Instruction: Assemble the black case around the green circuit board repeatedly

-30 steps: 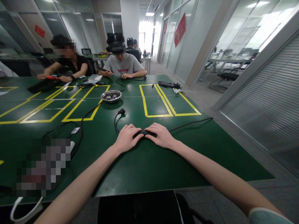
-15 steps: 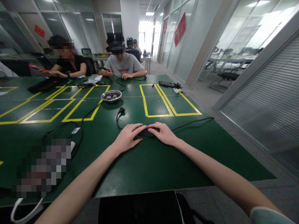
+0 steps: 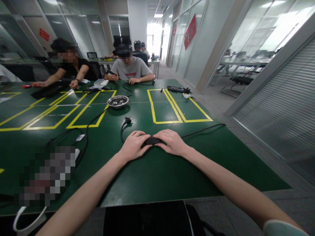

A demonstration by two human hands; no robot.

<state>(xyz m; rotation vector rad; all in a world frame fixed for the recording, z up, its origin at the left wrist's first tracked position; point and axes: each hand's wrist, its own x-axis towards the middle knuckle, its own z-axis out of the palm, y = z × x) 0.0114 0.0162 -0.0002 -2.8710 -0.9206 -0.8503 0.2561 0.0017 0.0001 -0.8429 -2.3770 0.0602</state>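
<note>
At the lower left of the frame, a white strap [image 3: 19, 218] curved over the near edge of the tabletop [image 3: 187, 173], beside a blurred-out object [image 3: 46, 178] too masked to make out. In the centre, the left hand [image 3: 135, 145] and the right hand [image 3: 171, 142] gripped a small black block [image 3: 153, 141] from either end, low over the tabletop; whether it rested there could not be told. Thumbs on the near side and fingers on the far side pinched it, leaving only its middle bare. A black cord [image 3: 203, 128] ran off to the right, and another bent up on the left to a plug [image 3: 128, 120] lying just beyond the left hand; where they met the block was hidden. If the hands pulled or twisted unevenly, the block could well slip from the fingertips, and a tug on the left cord might drag the plug along. Further off, yellow tape [image 3: 168, 122] marked out boxes, a metal bowl [image 3: 117, 107] held small parts, and near the top centre a co-worker in a grey shirt [image 3: 140, 65] bent over the far side.
</note>
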